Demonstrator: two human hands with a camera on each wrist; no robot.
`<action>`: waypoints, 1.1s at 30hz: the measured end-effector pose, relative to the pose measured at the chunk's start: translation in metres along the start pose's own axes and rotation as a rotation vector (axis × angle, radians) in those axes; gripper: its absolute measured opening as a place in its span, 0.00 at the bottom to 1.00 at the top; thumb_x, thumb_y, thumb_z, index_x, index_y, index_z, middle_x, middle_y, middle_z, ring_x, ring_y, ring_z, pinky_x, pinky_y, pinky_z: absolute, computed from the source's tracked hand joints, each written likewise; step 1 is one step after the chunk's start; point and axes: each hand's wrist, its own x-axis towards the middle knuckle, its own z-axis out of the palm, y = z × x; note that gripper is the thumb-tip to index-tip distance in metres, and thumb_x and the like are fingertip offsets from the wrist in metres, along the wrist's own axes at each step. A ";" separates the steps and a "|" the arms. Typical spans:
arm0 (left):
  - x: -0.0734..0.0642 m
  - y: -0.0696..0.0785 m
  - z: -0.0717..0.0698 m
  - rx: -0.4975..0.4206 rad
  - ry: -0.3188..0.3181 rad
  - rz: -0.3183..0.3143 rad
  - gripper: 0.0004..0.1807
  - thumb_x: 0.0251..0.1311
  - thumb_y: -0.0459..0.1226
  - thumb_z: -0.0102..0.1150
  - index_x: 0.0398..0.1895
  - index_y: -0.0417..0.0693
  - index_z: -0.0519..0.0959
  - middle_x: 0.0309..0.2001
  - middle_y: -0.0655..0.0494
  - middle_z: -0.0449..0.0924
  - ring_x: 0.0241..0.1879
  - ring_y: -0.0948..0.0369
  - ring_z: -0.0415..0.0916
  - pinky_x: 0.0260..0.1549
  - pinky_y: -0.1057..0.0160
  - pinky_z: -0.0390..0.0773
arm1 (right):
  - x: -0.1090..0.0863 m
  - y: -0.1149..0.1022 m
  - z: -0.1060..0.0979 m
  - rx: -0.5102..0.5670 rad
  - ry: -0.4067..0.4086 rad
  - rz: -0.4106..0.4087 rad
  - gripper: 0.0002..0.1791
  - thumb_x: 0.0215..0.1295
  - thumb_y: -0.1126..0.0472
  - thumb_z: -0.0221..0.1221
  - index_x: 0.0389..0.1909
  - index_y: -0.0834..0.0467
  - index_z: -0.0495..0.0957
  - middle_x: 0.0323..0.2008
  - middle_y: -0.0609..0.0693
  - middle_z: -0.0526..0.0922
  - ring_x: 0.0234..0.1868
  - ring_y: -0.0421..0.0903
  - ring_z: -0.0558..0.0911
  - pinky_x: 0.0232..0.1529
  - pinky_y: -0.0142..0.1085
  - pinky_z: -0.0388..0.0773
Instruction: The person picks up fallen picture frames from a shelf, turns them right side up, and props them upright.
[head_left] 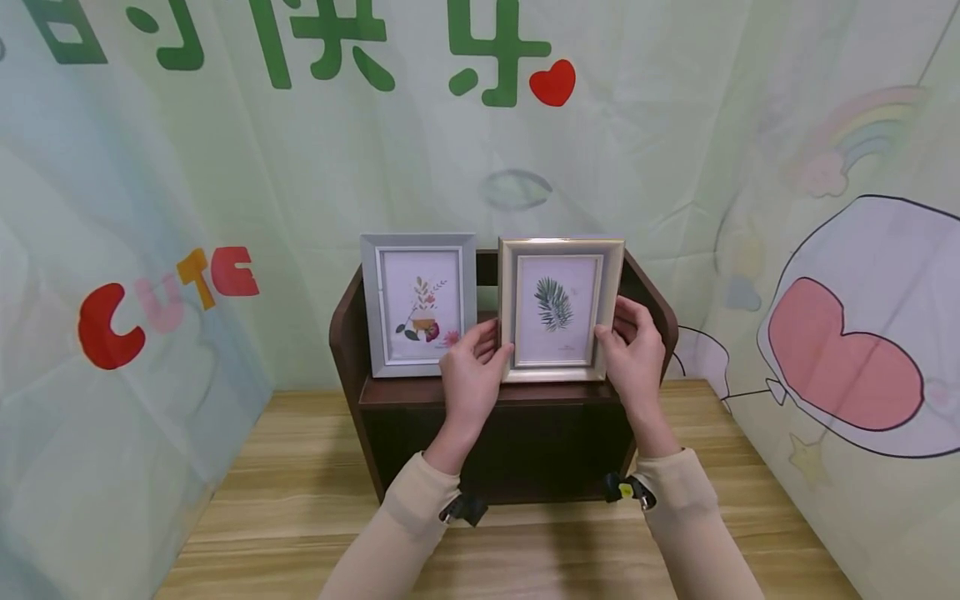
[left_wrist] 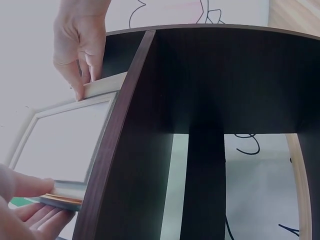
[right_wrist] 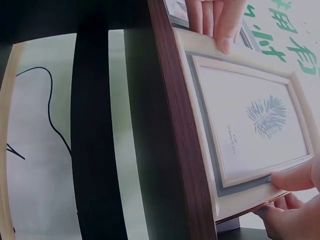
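Note:
A gold-edged picture frame (head_left: 555, 312) with a green leaf print stands on the top shelf of a dark brown wooden rack (head_left: 495, 396). My left hand (head_left: 472, 371) pinches its left side, thumb on the front and fingers behind. On the opposite side my right hand (head_left: 633, 350) grips the frame the same way. Both hands also show around it in the right wrist view, where the leaf print (right_wrist: 267, 117) lies sideways. Left of it, a grey-white picture frame (head_left: 418, 304) with a flower print leans upright on the same shelf, close to my left hand.
The rack stands on a wood-grain table (head_left: 300, 483), its lower compartment (head_left: 495, 454) dark. Behind hangs a pale green printed cloth (head_left: 315, 167) with lettering, and on the right it carries a heart-balloon picture (head_left: 847, 358). Raised side panels (head_left: 348, 333) flank the shelf.

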 end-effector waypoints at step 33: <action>0.008 -0.003 -0.007 0.105 -0.076 0.087 0.16 0.52 0.34 0.68 0.44 0.37 0.81 0.41 0.45 0.85 0.39 0.56 0.84 0.39 0.60 0.83 | -0.013 -0.021 0.005 0.022 0.044 -0.041 0.24 0.60 0.75 0.56 0.58 0.67 0.69 0.55 0.65 0.75 0.55 0.55 0.78 0.57 0.47 0.74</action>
